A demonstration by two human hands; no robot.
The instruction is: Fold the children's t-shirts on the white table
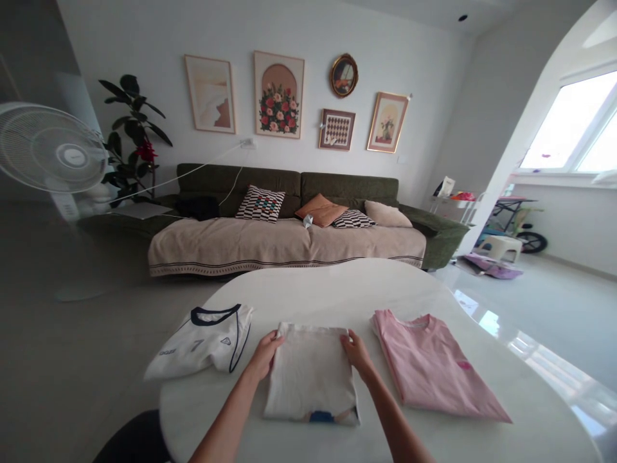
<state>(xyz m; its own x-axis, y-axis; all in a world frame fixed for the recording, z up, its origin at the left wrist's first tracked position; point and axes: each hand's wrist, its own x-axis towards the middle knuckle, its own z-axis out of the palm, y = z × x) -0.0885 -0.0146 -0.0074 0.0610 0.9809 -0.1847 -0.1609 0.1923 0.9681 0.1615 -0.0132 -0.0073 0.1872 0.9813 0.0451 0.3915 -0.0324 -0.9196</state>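
A white garment (312,370), folded into a neat rectangle, lies flat on the white table in front of me. Part of a blue print shows at its near edge. My left hand (267,352) grips its far left corner, fingers closed on the cloth. At the far right corner, my right hand (355,350) pinches the fabric between thumb and fingers. To the left rests a white jersey (202,344) with a dark collar and piping, its lower part reaching the table's edge. A pink T-shirt (434,370), partly folded, lies on the right.
The white table (328,289) has a rounded, curving edge. Behind it stands a green sofa (284,247) with a beige cover and several cushions. A white fan (58,154) is at the far left. A white stool (499,245) sits on the floor at the right.
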